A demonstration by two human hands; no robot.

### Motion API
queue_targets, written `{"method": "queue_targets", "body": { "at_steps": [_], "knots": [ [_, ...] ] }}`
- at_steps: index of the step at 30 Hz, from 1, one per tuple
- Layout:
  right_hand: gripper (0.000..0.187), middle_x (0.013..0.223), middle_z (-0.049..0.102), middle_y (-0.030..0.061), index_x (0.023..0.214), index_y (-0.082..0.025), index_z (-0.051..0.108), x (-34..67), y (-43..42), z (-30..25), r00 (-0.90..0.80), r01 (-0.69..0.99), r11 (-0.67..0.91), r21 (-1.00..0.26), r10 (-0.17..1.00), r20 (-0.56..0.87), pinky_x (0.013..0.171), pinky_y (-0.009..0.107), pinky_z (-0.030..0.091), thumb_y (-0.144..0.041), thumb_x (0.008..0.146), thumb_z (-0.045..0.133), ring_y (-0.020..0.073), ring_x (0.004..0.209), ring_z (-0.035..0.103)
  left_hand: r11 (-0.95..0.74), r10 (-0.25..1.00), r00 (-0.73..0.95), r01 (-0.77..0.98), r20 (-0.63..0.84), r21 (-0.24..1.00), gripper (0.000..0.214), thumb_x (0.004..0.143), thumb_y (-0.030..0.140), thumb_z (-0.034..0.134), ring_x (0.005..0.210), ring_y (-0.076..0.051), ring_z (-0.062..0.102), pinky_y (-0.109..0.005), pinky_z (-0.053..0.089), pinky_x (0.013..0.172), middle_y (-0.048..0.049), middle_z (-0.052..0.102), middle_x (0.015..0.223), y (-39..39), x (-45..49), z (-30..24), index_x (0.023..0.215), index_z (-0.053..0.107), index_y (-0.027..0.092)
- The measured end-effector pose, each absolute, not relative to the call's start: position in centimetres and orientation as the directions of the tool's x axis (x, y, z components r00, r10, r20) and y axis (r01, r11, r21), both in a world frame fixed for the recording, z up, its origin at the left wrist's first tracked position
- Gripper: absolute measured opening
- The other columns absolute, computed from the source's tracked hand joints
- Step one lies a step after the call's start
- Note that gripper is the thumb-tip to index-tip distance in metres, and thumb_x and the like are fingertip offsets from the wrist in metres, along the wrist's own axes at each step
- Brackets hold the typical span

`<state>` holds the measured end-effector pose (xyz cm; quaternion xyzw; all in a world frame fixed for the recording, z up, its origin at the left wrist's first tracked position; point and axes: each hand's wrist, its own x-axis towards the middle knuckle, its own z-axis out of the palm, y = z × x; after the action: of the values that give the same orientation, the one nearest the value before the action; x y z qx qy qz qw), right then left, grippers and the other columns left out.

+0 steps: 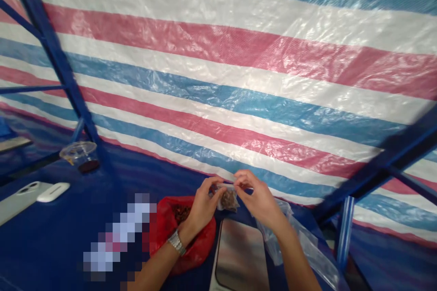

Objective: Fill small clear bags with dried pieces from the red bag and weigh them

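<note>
Both hands pinch the top of a small clear plastic bag (228, 199) filled with a brown, crumbly material. My left hand (202, 207), with a metal watch on the wrist, grips the bag's left corner. My right hand (257, 198) grips its right corner. The bag hangs above a shiny metal scale pan (241, 254). A red plastic bag (201, 243) holding more of the brown material lies under my left wrist.
Loose clear plastic bags (307, 245) lie right of the pan. A phone (17, 200) and a white case (53, 191) rest at far left on the blue cloth, near a clear lidded cup (80, 154). Blue metal frame poles (375, 168) and a striped tarp surround the spot.
</note>
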<state>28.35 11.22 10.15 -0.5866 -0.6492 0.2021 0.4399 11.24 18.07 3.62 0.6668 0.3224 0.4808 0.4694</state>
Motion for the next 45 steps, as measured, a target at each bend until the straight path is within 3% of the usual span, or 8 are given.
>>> {"method": "queue_targets", "body": {
  "at_steps": [5,12,23,32,37,41,43,45],
  "knots": [
    [0.017,0.101,0.07,0.0054,0.11,-0.022,0.06,27.7,11.4,10.0,0.114,0.694,0.201,-0.692,0.918,0.381,0.081,0.035,0.053,-0.031,0.096,0.055,0.02,0.084,0.066,-0.414,0.865,0.315,0.011,0.39,0.91,0.015,0.093,0.034,0.065,0.084,-0.017,0.062,-0.028,0.048,0.077,-0.0038,0.07,0.093,18.0,10.7,3.2,0.093,0.072,0.02],
    [0.037,0.097,0.068,0.0021,0.136,-0.025,0.052,26.9,10.8,11.1,0.055,0.733,0.226,-0.641,0.92,0.388,0.089,0.034,0.052,-0.033,0.1,0.054,0.0197,0.089,0.065,-0.421,0.86,0.289,-0.062,0.42,0.905,0.015,0.094,0.033,0.065,0.083,-0.016,0.064,-0.027,0.049,0.076,-0.0036,0.071,0.092,17.4,10.9,3.8,0.093,0.072,0.02],
    [0.032,0.11,0.07,0.0054,0.13,-0.026,0.058,26.3,10.7,10.6,-0.012,0.817,0.224,-0.531,0.928,0.371,0.087,0.035,0.052,-0.03,0.099,0.051,0.0222,0.096,0.067,-0.408,0.846,0.303,-0.158,0.438,0.899,0.015,0.095,0.033,0.064,0.079,-0.015,0.064,-0.024,0.049,0.075,-0.0015,0.074,0.09,17.2,11.2,3.7,0.093,0.071,0.019],
    [0.024,0.101,0.074,0.0039,0.117,-0.024,0.064,26.3,11.0,10.7,-0.125,0.745,0.312,-0.589,0.934,0.335,0.082,0.032,0.052,-0.025,0.097,0.053,0.0207,0.09,0.069,-0.503,0.79,0.346,-0.106,0.506,0.858,0.018,0.098,0.035,0.059,0.084,-0.017,0.064,-0.027,0.049,0.077,-0.004,0.072,0.092,17.6,11.0,3.2,0.093,0.067,0.02],
    [0.03,0.087,0.074,-0.0006,0.111,-0.025,0.069,25.8,10.8,11.0,-0.131,0.767,0.32,-0.557,0.927,0.351,0.079,0.029,0.051,-0.014,0.086,0.055,0.0188,0.081,0.069,-0.562,0.779,0.299,-0.055,0.551,0.825,0.019,0.094,0.031,0.064,0.085,-0.019,0.066,-0.03,0.05,0.078,-0.0041,0.072,0.088,17.6,10.6,3.2,0.077,0.064,0.021],
    [0.035,0.079,0.072,-0.0021,0.111,-0.026,0.071,26.5,10.8,11.4,-0.038,0.816,0.258,-0.517,0.917,0.397,0.072,0.028,0.049,-0.013,0.083,0.055,0.018,0.071,0.067,-0.678,0.715,0.377,0.171,0.589,0.715,0.019,0.101,0.034,0.056,0.102,-0.023,0.066,-0.036,0.051,0.094,-0.0068,0.074,0.107,17.3,10.4,3.4,0.109,0.07,0.024],
    [0.035,0.083,0.073,-0.0006,0.112,-0.025,0.071,27.2,10.9,11.2,0.058,0.858,0.186,-0.479,0.891,0.45,0.073,0.029,0.048,-0.013,0.084,0.055,0.0184,0.072,0.067,-0.728,0.682,0.451,0.344,0.575,0.593,0.033,0.1,0.036,0.057,0.114,-0.026,0.062,-0.04,0.049,0.1,-0.0085,0.07,0.124,17.3,10.2,3.3,0.131,0.063,0.027],
    [0.034,0.091,0.074,0.0018,0.114,-0.024,0.069,28.1,11.3,10.5,0.132,0.886,0.105,-0.452,0.876,0.463,0.074,0.03,0.047,-0.014,0.085,0.054,0.0189,0.074,0.067,-0.734,0.678,0.514,0.5,0.525,0.459,0.04,0.096,0.038,0.062,0.122,-0.031,0.058,-0.045,0.048,0.102,-0.0106,0.064,0.135,17.2,10.1,3.2,0.134,0.061,0.027]
  ]
}}
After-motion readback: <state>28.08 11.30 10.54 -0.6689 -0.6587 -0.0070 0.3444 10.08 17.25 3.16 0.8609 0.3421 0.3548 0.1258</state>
